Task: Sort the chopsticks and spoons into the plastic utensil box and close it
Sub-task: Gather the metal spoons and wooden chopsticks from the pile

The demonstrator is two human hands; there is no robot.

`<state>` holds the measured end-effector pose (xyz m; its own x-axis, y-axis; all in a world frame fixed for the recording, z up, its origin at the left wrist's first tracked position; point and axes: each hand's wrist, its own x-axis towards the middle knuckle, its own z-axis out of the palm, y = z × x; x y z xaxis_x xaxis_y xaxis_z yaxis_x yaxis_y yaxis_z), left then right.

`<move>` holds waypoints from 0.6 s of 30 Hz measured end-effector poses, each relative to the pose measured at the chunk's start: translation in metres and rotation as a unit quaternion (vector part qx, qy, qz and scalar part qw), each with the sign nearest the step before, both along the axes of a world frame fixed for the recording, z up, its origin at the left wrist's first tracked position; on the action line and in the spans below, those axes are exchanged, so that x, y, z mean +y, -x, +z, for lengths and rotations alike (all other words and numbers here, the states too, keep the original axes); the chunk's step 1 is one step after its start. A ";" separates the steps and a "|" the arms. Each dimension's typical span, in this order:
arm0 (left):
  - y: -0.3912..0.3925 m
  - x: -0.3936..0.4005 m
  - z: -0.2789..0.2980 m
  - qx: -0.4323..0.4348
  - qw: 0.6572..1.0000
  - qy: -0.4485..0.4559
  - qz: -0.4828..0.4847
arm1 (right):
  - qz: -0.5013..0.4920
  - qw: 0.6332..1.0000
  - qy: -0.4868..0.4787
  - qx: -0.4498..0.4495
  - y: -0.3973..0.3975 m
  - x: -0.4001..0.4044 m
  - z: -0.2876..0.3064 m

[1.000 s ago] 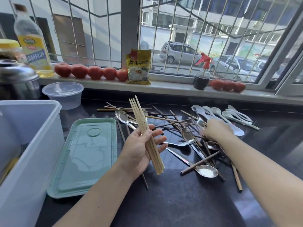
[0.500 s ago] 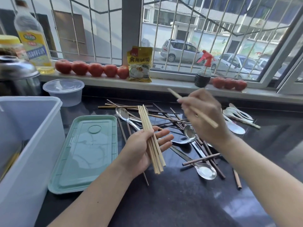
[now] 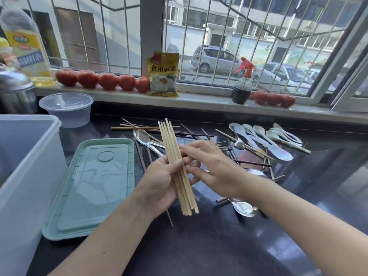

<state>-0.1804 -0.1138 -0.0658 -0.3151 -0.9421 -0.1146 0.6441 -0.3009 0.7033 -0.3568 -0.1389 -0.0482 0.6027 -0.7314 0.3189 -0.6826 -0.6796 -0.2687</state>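
Gripping slim pale wooden chopsticks (image 3: 177, 166)

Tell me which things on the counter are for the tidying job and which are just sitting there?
For the job: pale chopsticks in the left hand, right hand beside them, dark chopsticks, metal spoons, white spoons, box, green lid.

Just sitting: tomatoes, oil bottle, yellow packet, spray bottle, round tub.

We see pale tan chopstick bundle (image 3: 176, 166); dark brown chopsticks (image 3: 252, 162) on glossy black counter (image 3: 199, 246). Spoons (image 3: 244, 209) silver. Lid (image 3: 93, 186) mint green. Box (image 3: 23, 168) translucent white. Tomatoes (image 3: 102, 80) red. Packet (image 3: 163, 74) yellow. Spray bottle (image 3: 242, 87) dark, red nozzle.
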 end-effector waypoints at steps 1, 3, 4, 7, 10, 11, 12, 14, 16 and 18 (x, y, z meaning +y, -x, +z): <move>0.000 -0.002 0.000 0.000 1.000 0.003 0.019 | -0.039 0.998 -0.008 -0.039 0.010 -0.013 0.004; -0.002 -0.006 0.000 -0.004 0.998 0.006 0.060 | -0.183 0.977 0.010 -0.107 0.046 -0.052 0.008; -0.002 -0.007 0.000 -0.009 0.997 0.006 0.073 | -0.281 0.955 0.020 -0.098 0.070 -0.072 0.008; -0.001 -0.006 0.000 -0.028 0.996 0.001 0.080 | -0.496 0.862 -0.026 0.105 0.133 -0.103 -0.001; 0.001 -0.004 -0.001 -0.042 0.996 -0.005 0.073 | -0.527 0.817 -0.083 0.218 0.149 -0.105 -0.011; 0.001 -0.004 -0.002 -0.044 0.997 -0.005 0.069 | -0.524 0.814 -0.072 0.240 0.146 -0.104 -0.013; 0.001 -0.004 -0.002 -0.046 0.997 -0.006 0.066 | -0.519 0.813 -0.050 0.260 0.143 -0.103 -0.013; 0.000 -0.004 -0.002 -0.053 0.997 -0.006 0.062 | -0.510 0.818 -0.007 0.268 0.139 -0.100 -0.011; 0.000 -0.003 -0.003 -0.059 0.996 -0.008 0.061 | -0.499 0.841 0.002 0.211 0.140 -0.102 -0.007; 0.000 -0.002 -0.003 -0.062 0.996 -0.011 0.060 | -0.500 0.863 -0.043 0.065 0.140 -0.103 0.000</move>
